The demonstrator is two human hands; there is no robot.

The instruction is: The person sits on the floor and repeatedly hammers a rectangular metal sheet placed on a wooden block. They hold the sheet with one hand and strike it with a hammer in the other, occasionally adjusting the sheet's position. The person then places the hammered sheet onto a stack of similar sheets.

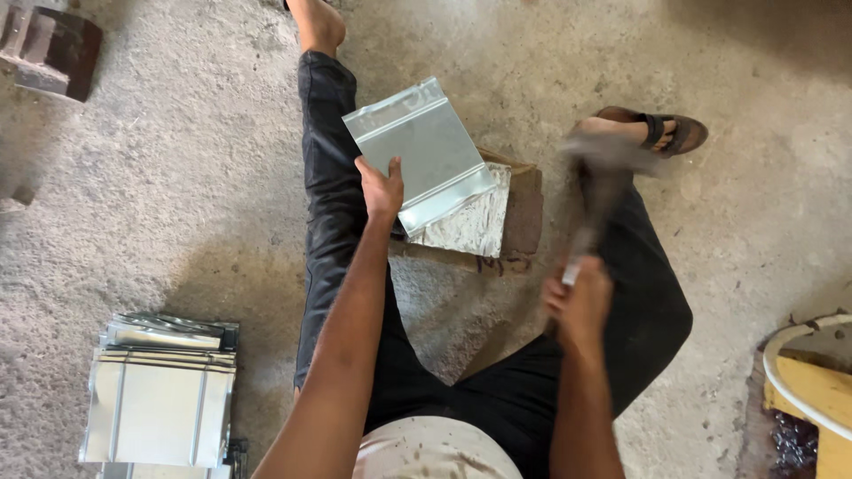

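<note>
Pinching the near left edge of a folded sheet-metal piece (424, 151), the left hand (382, 188) steadies it on a block (519, 213) lying on the concrete floor (177, 177), while the right hand (581, 302) is clenched around a motion-blurred hammer (596, 186). The piece looks thin, light and stiff, likely sharp-edged and springy, so it seems best held by its folded rim. A stack of similar metal pieces (160, 399) lies well apart to the left.

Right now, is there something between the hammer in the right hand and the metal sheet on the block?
Nothing visible. The right hand holds the blurred hammer raised beside the metal sheet. The left hand grips the sheet's near edge, away from that gap.
</note>
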